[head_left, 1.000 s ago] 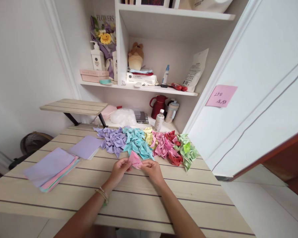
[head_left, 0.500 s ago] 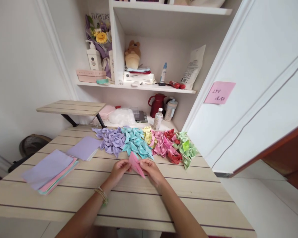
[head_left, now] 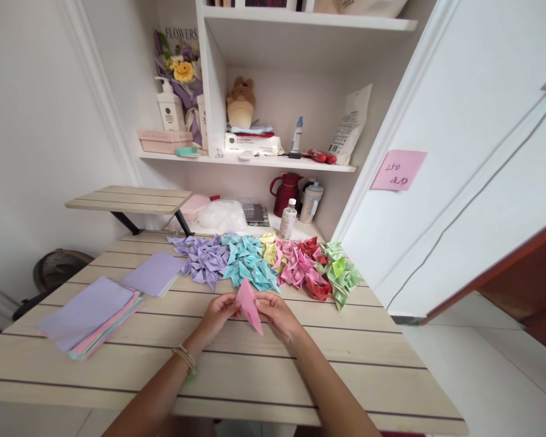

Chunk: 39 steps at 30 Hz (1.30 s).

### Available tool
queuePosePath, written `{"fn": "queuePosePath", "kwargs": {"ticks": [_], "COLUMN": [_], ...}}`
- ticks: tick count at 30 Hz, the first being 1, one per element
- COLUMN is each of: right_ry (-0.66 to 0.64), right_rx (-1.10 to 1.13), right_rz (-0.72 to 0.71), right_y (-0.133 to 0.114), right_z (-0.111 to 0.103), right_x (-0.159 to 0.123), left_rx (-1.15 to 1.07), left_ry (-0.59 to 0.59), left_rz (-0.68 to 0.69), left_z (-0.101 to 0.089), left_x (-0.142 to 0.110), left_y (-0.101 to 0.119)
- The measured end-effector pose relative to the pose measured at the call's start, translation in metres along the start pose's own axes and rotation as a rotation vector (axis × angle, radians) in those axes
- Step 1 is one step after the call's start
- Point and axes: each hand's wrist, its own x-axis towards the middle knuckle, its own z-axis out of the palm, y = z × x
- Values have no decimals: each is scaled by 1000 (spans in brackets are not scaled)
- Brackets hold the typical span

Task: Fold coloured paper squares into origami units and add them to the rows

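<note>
A pink piece of folded paper (head_left: 249, 305), long and pointed at both ends, is held up between my two hands over the table's middle. My left hand (head_left: 221, 311) pinches its left edge, and my right hand (head_left: 273, 311) grips the opposite edge between thumb and fingers. Just beyond it lie heaps of folded paper pieces sorted by colour: purple pieces (head_left: 205, 258), blue pieces (head_left: 248, 264), yellow pieces (head_left: 269, 247), pink pieces (head_left: 296, 264), red pieces (head_left: 318, 286) and green pieces (head_left: 343, 276). Some fingertips are hidden behind the held paper.
On the left of the slatted table (head_left: 346, 376) lie a stack of coloured paper sheets (head_left: 88, 309) and a smaller purple stack (head_left: 155, 272). A small raised stand (head_left: 127, 199) is behind them. A bottle (head_left: 288, 220) and a red jug (head_left: 286, 193) stand at the back.
The folded pink paper has turned slightly between my fingers, showing a broader face, and its lower tip sits a little lower. Both hands keep their hold in nearly the same place.
</note>
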Motion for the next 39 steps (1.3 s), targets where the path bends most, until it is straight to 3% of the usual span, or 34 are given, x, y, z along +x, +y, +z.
{"fn": "queuePosePath", "kwargs": {"ticks": [10, 14, 17, 21, 25, 32, 39], "right_ry": [60, 43, 110, 185, 170, 160, 192], "right_rx": [-126, -403, -658, -747, -865, -1011, -977], "right_rz": [-82, -208, -340, -428, -535, -524, -579], "right_y": [4, 6, 8, 4, 1, 8, 15], "right_z": [-1, -3, -5, -6, -4, 0, -4], "right_x": [3, 3, 3, 2, 1, 1, 1], "left_rx": [-38, -47, -70, -83, -77, -60, -47], "left_ry": [12, 29, 45, 35, 21, -57, -97], "left_rz": [-22, -44, -57, -84, -108, -138, -179], "left_z": [2, 3, 3, 4, 6, 8, 6], "left_x": [-1, -1, -1, -1, -2, -3, -1], "left_y": [1, 1, -1, -1, 3, 5, 5]}}
